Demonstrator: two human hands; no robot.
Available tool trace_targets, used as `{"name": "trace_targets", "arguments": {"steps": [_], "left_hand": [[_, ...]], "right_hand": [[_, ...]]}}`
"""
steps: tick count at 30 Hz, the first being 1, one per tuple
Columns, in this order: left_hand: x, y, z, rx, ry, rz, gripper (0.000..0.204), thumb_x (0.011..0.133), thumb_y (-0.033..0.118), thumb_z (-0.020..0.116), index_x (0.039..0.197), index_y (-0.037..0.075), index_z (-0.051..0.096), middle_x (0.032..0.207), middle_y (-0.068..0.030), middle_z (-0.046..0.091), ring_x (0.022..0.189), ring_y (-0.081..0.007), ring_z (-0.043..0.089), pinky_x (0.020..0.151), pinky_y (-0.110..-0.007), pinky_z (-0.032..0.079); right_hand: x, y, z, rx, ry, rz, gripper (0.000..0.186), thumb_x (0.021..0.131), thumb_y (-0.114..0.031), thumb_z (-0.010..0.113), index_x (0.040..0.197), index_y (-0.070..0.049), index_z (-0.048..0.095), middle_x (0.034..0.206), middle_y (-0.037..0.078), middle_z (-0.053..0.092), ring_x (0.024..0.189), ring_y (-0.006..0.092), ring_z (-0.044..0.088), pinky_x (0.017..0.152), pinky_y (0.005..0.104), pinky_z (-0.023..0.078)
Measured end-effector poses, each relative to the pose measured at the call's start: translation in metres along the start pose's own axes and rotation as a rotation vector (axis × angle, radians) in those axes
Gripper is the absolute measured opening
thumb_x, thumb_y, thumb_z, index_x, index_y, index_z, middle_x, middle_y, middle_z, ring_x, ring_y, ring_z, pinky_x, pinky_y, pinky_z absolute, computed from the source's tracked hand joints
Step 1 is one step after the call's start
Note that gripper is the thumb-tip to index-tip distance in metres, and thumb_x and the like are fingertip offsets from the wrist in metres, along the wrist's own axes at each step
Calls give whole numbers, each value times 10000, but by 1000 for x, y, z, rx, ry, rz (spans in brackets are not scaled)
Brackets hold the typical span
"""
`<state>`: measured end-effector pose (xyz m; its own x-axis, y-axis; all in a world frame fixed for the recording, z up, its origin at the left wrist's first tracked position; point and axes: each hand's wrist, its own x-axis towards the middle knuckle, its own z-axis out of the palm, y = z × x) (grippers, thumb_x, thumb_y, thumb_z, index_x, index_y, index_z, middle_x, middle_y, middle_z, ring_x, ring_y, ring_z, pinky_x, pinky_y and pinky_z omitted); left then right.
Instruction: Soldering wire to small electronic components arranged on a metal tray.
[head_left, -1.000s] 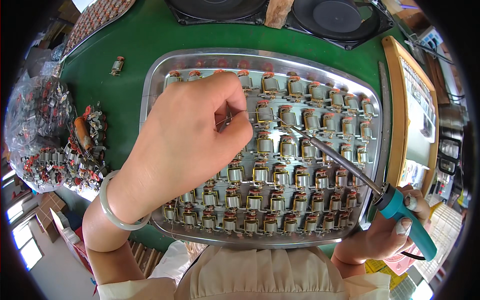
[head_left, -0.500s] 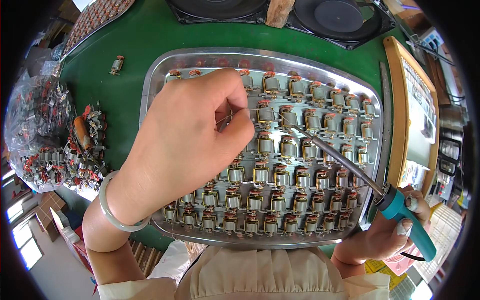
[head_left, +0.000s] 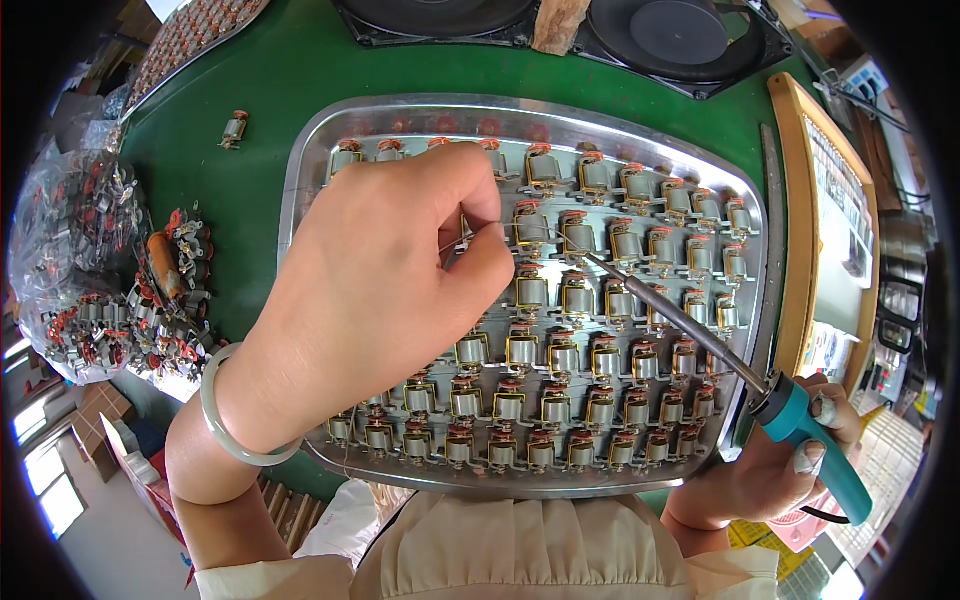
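Over the left half of a metal tray (head_left: 560,108), my left hand (head_left: 400,260) pinches a thin solder wire (head_left: 545,240) between thumb and forefinger. The wire runs rightward to a small coil part (head_left: 577,232) in the second row. My right hand (head_left: 800,450) grips the teal handle of a soldering iron (head_left: 690,325) beyond the tray's right edge. The iron's tip reaches the lower side of that same coil part, close to the wire's end; exact contact is too small to tell. Rows of similar silver coil parts with red tops stand in the tray, some hidden beneath my left hand.
A clear plastic bag (head_left: 75,220) and a heap of loose parts (head_left: 180,330) lie on the left. One single part (head_left: 234,130) rests on the green tabletop (head_left: 270,75). Black speakers (head_left: 665,35) stand at the back, and a wooden frame (head_left: 790,230) borders the right.
My left hand has shifted slightly right and down, still pinching the wire, whose free stretch now sags lower. The soldering iron and my right hand have stayed almost in place.
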<state>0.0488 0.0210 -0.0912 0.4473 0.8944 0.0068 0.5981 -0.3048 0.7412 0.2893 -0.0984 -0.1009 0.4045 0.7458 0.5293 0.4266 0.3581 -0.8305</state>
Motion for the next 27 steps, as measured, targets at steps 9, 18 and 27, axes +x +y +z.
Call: {"name": "trace_targets", "arguments": {"steps": [9,18,27], "left_hand": [[-2,-1,3,-20,-5,7,96,691,18,537,655,26,448,460,34,324,427,-22,270,393,-196,194],[-4,5,-9,-61,41,-126,70,721,-10,514,681,24,468,491,68,313,451,3,243,409,-178,176],[-15,-6,-20,-30,42,-125,55,716,-7,522,694,22,480,483,63,306,445,-3,240,405,-188,174]], "right_hand": [[0,0,0,-10,-38,5,360,730,-329,558,824,9,472,692,81,450,594,172,409,536,267,327],[-2,0,-6,23,148,-7,363,752,-348,529,858,-10,449,691,85,439,579,156,389,521,259,316],[-1,-17,21,-51,-26,69,388,718,-397,574,812,-38,460,639,49,423,563,147,403,511,251,313]]}}
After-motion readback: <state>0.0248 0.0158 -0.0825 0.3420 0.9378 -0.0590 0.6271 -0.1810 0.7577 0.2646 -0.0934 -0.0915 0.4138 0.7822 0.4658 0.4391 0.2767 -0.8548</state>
